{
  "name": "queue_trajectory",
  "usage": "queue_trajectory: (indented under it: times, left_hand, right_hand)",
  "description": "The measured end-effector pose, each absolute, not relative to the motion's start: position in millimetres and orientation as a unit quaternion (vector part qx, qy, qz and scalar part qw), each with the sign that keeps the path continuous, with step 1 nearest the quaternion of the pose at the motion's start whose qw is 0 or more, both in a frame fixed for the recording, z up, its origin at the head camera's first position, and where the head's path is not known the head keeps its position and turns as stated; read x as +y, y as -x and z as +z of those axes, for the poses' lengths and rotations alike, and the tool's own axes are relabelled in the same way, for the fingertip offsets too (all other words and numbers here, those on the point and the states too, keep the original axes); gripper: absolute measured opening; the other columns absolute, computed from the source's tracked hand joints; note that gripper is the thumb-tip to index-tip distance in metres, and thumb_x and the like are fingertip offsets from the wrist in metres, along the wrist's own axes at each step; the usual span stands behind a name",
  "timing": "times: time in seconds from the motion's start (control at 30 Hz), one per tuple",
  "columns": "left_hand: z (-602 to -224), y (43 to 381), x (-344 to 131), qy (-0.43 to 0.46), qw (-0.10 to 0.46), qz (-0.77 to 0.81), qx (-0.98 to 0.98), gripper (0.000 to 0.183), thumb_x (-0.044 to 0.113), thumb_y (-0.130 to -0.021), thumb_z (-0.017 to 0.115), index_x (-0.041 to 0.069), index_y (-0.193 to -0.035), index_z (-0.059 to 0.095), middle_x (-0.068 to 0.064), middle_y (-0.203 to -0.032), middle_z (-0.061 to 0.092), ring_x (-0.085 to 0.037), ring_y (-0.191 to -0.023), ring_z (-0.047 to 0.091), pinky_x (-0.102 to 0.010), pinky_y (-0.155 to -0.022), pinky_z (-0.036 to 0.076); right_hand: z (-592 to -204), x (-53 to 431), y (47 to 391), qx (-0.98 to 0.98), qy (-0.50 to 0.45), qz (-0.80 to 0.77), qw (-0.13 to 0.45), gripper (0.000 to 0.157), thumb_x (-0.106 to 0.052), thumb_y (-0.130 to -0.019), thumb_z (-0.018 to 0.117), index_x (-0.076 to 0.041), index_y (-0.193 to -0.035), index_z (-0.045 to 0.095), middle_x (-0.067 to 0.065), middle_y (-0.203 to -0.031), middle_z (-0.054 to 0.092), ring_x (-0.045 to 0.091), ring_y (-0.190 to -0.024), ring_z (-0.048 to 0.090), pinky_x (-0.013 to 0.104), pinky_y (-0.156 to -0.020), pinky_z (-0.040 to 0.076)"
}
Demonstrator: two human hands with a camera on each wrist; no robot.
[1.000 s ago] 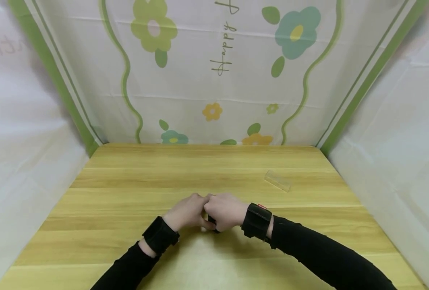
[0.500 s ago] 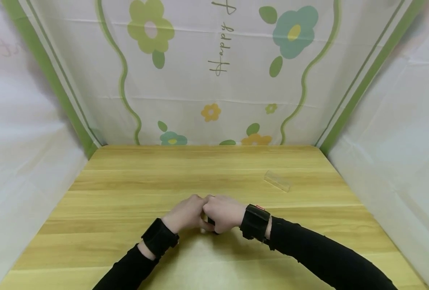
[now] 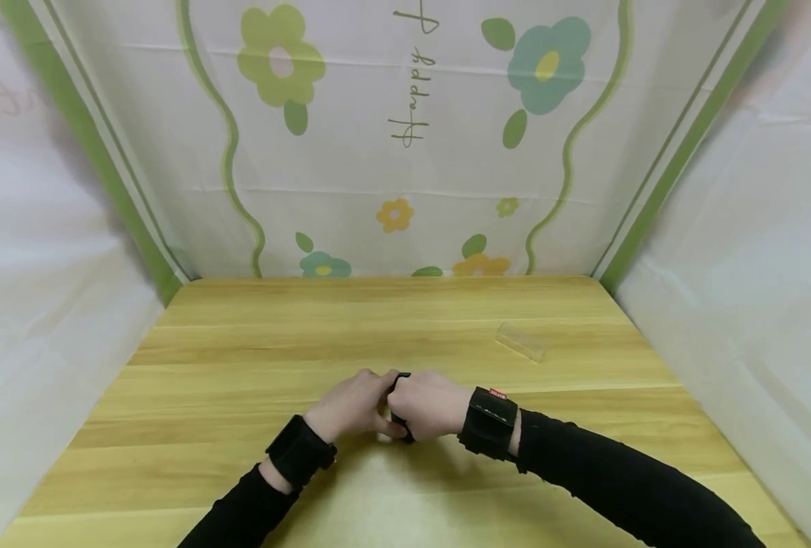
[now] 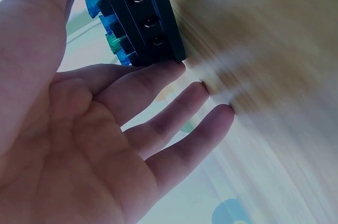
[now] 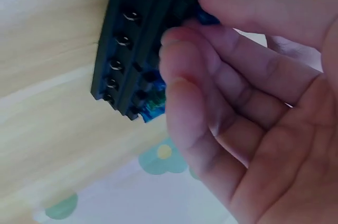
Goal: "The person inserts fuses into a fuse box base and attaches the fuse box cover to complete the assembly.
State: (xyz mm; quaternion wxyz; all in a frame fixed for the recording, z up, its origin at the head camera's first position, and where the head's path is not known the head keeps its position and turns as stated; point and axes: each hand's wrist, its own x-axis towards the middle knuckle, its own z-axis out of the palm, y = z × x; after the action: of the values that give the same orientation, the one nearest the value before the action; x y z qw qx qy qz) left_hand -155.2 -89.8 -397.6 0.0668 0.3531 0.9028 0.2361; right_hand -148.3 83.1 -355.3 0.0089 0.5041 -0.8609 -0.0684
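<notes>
Near the table's middle, my left hand (image 3: 353, 406) grips the ends of a small black fuse block (image 3: 403, 428). The left wrist view shows a fingertip at one end of the fuse block (image 4: 145, 15), with the other fingers extended over the table. Metal terminals line its side, and translucent blue, green and orange fuses sit along it. My right hand (image 3: 432, 405) is against the block. In the right wrist view, its thumb and forefinger pinch a blue fuse (image 5: 206, 16) at the black fuse block (image 5: 129, 39). Whether that fuse is seated is hidden by the fingers.
A clear plastic cover (image 3: 520, 343) lies on the wooden table (image 3: 309, 320), behind and to the right of the hands. White fabric with printed flowers (image 3: 278, 61) walls in the back, and plain white fabric stands at both sides.
My right hand has shifted slightly, and more of the fuse block's far end shows between the hands. The left hand keeps its hold. The head view has moved a little.
</notes>
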Motion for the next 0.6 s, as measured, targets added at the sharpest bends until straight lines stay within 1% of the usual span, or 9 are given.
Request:
queue_trajectory:
  times: [0.13,0.23,0.33,0.37,0.43,0.5,0.6]
  left_hand:
    - [-397.6,154.7,-89.0,-0.35,0.061,0.23,0.906,0.062,0.047,-0.073,0.078,0.014,-0.121,0.056,0.01,-0.078,0.055,-0.005,-0.065,0.049,-0.019,-0.061,0.042]
    - [-398.1,155.3,-88.9,-0.352,0.053,0.227,0.906,0.056,0.047,-0.073,0.078,0.016,-0.115,0.057,0.013,-0.08,0.055,-0.003,-0.068,0.051,-0.018,-0.064,0.043]
    - [-397.8,155.7,-89.0,-0.354,0.049,0.226,0.906,0.053,0.047,-0.073,0.078,0.016,-0.111,0.057,0.013,-0.078,0.053,-0.002,-0.067,0.051,-0.018,-0.063,0.043]
    - [-397.8,155.8,-89.1,-0.354,0.049,0.226,0.906,0.054,0.046,-0.073,0.078,0.015,-0.112,0.057,0.013,-0.076,0.052,-0.002,-0.066,0.051,-0.018,-0.061,0.042]
    - [-398.0,155.5,-89.3,-0.352,0.051,0.224,0.907,0.059,0.047,-0.074,0.078,0.013,-0.118,0.057,0.013,-0.071,0.051,-0.003,-0.062,0.048,-0.018,-0.058,0.041]
    - [-398.7,155.4,-89.4,-0.352,0.05,0.22,0.908,0.06,0.047,-0.074,0.078,0.013,-0.119,0.057,0.013,-0.068,0.049,-0.003,-0.059,0.046,-0.018,-0.055,0.039]
    - [-399.7,155.1,-89.8,-0.354,0.044,0.221,0.908,0.055,0.047,-0.074,0.078,0.016,-0.114,0.057,0.013,-0.066,0.048,-0.003,-0.057,0.044,-0.018,-0.054,0.038]
  right_hand:
    - [-355.2,81.5,147.1,-0.855,-0.51,-0.085,0.029,0.037,-0.045,-0.084,0.069,-0.025,-0.061,0.047,-0.011,-0.061,0.04,0.005,-0.052,0.04,0.021,-0.042,0.034]
    - [-354.9,79.6,146.0,-0.85,-0.516,-0.096,0.04,0.035,-0.041,-0.082,0.071,-0.024,-0.062,0.048,-0.011,-0.061,0.042,0.005,-0.054,0.04,0.021,-0.042,0.034]
    - [-354.7,77.6,146.4,-0.843,-0.526,-0.102,0.047,0.033,-0.037,-0.081,0.073,-0.025,-0.063,0.048,-0.012,-0.062,0.043,0.005,-0.054,0.041,0.021,-0.042,0.034]
    - [-354.8,77.1,147.1,-0.841,-0.529,-0.099,0.046,0.033,-0.036,-0.08,0.073,-0.025,-0.063,0.048,-0.012,-0.061,0.042,0.005,-0.053,0.04,0.021,-0.042,0.034]
    - [-355.7,75.8,149.2,-0.84,-0.534,-0.087,0.039,0.036,-0.041,-0.082,0.071,-0.024,-0.061,0.046,-0.012,-0.059,0.04,0.005,-0.052,0.039,0.02,-0.042,0.033]
    - [-355.9,74.8,150.6,-0.841,-0.536,-0.07,0.024,0.04,-0.043,-0.083,0.07,-0.024,-0.059,0.044,-0.012,-0.056,0.037,0.005,-0.05,0.038,0.019,-0.041,0.031]
    - [-355.7,73.0,152.0,-0.844,-0.535,-0.048,0.005,0.043,-0.043,-0.083,0.07,-0.022,-0.057,0.043,-0.011,-0.055,0.034,0.004,-0.05,0.036,0.018,-0.041,0.029]
